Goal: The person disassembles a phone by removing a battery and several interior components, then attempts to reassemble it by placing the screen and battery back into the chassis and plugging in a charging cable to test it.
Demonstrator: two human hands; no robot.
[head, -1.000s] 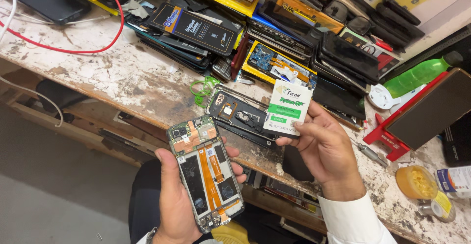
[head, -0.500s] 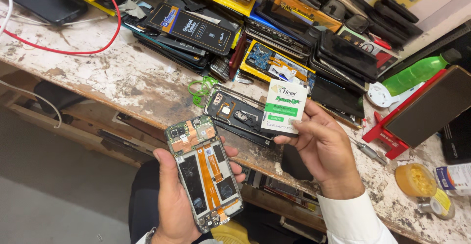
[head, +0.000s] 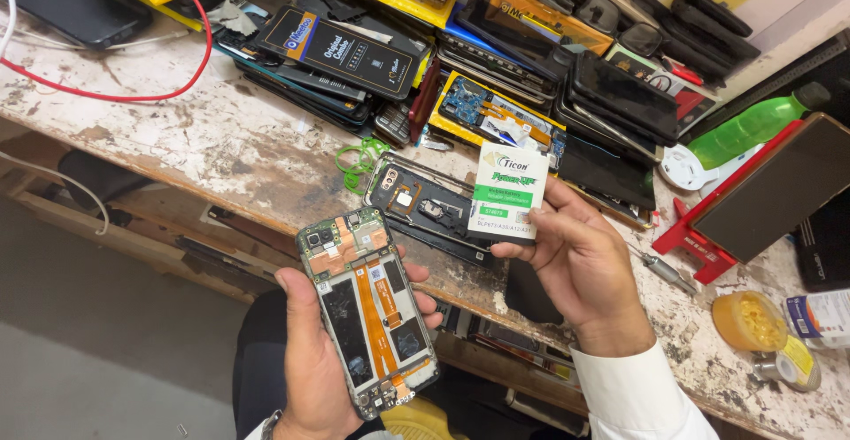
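Head view: the left hand (head: pixel 323 365) grips an opened phone (head: pixel 370 309), fingers (head: pixel 423 303) curled round its right edge. The right hand (head: pixel 580 267) pinches a white-and-green battery (head: pixel 508 191) between thumb and fingertips, just above a black back cover (head: pixel 425 210) on the workbench (head: pixel 204 143).

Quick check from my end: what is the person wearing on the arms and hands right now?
Both hands are bare, no gloves or rings visible. The right hand comes out of a white long sleeve with a buttoned-style cuff. At the left hand, a metal watch band and a bit of white sleeve show at the wrist.
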